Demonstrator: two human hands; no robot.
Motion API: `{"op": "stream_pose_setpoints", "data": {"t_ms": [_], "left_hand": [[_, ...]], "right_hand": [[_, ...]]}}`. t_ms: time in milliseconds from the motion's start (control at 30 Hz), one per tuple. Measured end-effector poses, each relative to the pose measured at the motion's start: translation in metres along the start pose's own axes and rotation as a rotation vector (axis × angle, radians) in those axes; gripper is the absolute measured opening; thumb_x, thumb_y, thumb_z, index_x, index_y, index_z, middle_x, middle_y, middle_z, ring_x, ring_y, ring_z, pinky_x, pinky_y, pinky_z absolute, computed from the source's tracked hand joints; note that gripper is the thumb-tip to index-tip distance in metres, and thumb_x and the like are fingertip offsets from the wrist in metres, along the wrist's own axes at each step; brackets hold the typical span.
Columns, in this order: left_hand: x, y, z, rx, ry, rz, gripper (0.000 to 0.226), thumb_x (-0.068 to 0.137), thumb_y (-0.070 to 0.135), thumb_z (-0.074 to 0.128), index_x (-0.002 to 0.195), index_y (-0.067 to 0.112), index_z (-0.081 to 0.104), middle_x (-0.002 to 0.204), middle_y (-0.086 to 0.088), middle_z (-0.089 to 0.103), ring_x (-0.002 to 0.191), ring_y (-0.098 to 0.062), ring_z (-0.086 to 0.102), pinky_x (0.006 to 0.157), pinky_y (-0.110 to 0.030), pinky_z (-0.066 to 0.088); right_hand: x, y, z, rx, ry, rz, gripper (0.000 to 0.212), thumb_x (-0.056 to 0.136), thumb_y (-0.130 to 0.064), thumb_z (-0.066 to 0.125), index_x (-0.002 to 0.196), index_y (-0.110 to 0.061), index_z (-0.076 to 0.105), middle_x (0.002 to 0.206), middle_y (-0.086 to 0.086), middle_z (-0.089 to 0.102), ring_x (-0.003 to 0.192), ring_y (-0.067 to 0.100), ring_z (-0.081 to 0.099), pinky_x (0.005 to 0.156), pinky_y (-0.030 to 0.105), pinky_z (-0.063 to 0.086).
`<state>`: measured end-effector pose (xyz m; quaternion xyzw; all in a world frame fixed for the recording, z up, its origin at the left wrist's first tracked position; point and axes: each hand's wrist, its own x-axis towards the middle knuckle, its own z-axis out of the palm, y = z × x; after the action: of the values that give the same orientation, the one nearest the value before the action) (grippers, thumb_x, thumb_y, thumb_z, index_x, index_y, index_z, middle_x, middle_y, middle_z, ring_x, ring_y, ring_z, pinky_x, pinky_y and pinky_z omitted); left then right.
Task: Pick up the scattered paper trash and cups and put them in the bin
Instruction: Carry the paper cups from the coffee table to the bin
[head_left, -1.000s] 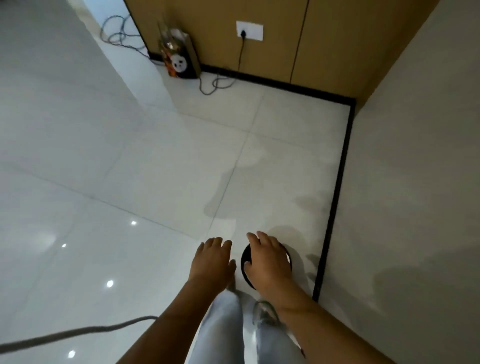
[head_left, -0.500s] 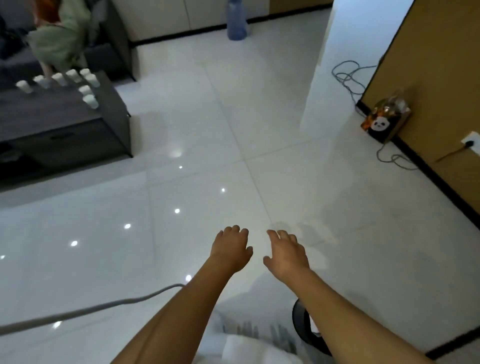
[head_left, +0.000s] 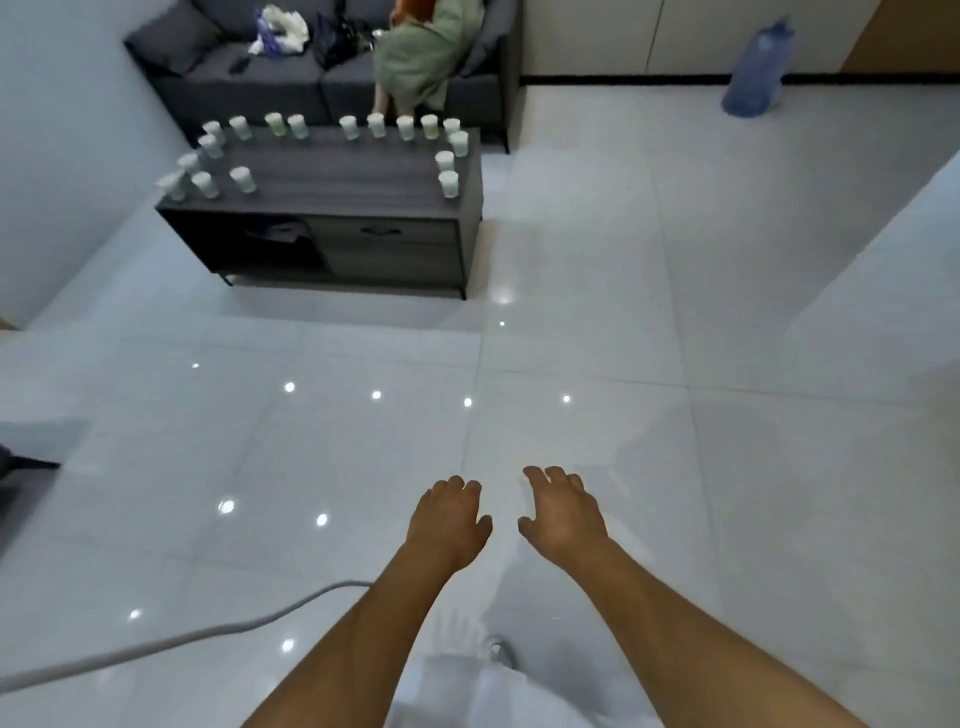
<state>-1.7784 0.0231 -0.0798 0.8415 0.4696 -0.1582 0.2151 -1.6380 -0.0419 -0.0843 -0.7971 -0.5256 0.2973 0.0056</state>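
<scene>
A glossy white tiled floor (head_left: 571, 322) fills most of the view, dotted with small bright reflections of ceiling lights. Pale walls close it in at left and right, and white cabinet doors (head_left: 675, 36) run along the far wall above a dark skirting. A dark grey sofa (head_left: 249, 78) stands at the far left against that wall, with a cushion, white crumpled material, dark items and a seated person in a green garment (head_left: 421, 57) on it. Just in front of the sofa sits a low dark coffee table (head_left: 343, 228) with an open shelf and a drawer below. A large blue water bottle (head_left: 756, 73) stands on the floor by the cabinets, well apart from the table.

The cups (head_left: 348, 127) stand upright on the tabletop, lined along its far edge and down both short sides, with a small cluster at the near left corner. The bin is not in view.

A light grey cable (head_left: 182, 634) curves across the floor from the lower left edge toward the left forearm. Both arms reach forward over bare tiles, palms down. The left hand (head_left: 447, 519) and right hand (head_left: 563, 512) hover side by side, near each other but apart, fingers loosely spread and holding nothing, far from the table.
</scene>
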Motion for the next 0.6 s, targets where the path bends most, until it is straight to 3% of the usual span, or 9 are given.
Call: {"op": "stream_pose_setpoints", "data": {"t_ms": [267, 600], "left_hand": [[0.055, -0.101, -0.052, -0.139, 0.041, -0.186, 0.048, 0.095, 0.037, 0.044, 0.137, 0.012, 0.041, 0.133, -0.008, 0.048, 0.122, -0.024, 0.045, 0.1, -0.033, 0.04], [0.202, -0.187, -0.151, -0.252, 0.14, -0.374, 0.047, 0.094, 0.037, 0.046, 0.134, 0.013, 0.044, 0.13, -0.008, 0.05, 0.12, -0.023, 0.047, 0.094, -0.031, 0.041]], "right_hand": [[0.105, -0.094, -0.022, -0.106, -0.065, -0.152, 0.065, 0.091, -0.034, 0.055, 0.147, -0.022, 0.026, 0.145, 0.005, 0.038, 0.129, 0.026, 0.038, 0.103, 0.036, 0.039], [0.307, -0.178, -0.1, -0.202, -0.108, -0.311, 0.065, 0.091, -0.033, 0.054, 0.147, -0.019, 0.025, 0.142, 0.008, 0.039, 0.126, 0.029, 0.039, 0.099, 0.037, 0.041]]}}
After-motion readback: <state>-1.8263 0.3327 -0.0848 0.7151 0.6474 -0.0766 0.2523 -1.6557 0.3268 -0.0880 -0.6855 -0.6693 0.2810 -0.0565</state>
